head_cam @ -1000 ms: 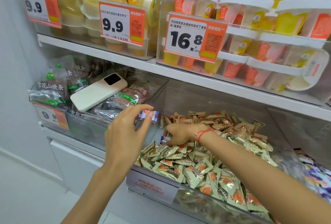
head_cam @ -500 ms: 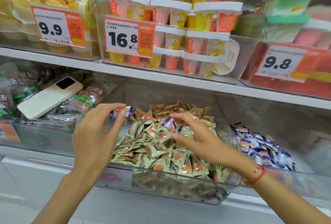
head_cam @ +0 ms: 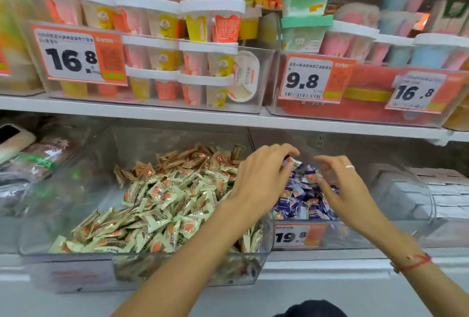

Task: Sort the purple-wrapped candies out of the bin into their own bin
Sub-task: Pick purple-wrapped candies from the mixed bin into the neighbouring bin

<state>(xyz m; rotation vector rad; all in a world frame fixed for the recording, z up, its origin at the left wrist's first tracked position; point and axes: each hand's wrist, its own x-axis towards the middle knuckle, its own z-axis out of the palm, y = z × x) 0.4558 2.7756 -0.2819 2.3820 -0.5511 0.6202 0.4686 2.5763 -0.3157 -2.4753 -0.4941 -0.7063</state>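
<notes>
On the left, the mixed bin (head_cam: 142, 261) looks all green and orange wrappers to me, no purple I can spot. Over the purple bin (head_cam: 299, 236) my left hand (head_cam: 256, 184) pinches a purple candy (head_cam: 291, 163) above the purple pile (head_cam: 302, 197). My right hand (head_cam: 347, 189) hovers loosely curled, apparently empty, so I'd guess we're nearly done.

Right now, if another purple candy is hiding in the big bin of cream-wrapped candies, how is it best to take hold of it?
Pinch one twisted end of the wrapper with thumb and forefinger, coming from above: the cream-wrapped candies lie flat and loosely heaped, so ends stick up. The left hand holds a purple candy this way over the purple pile.
</notes>
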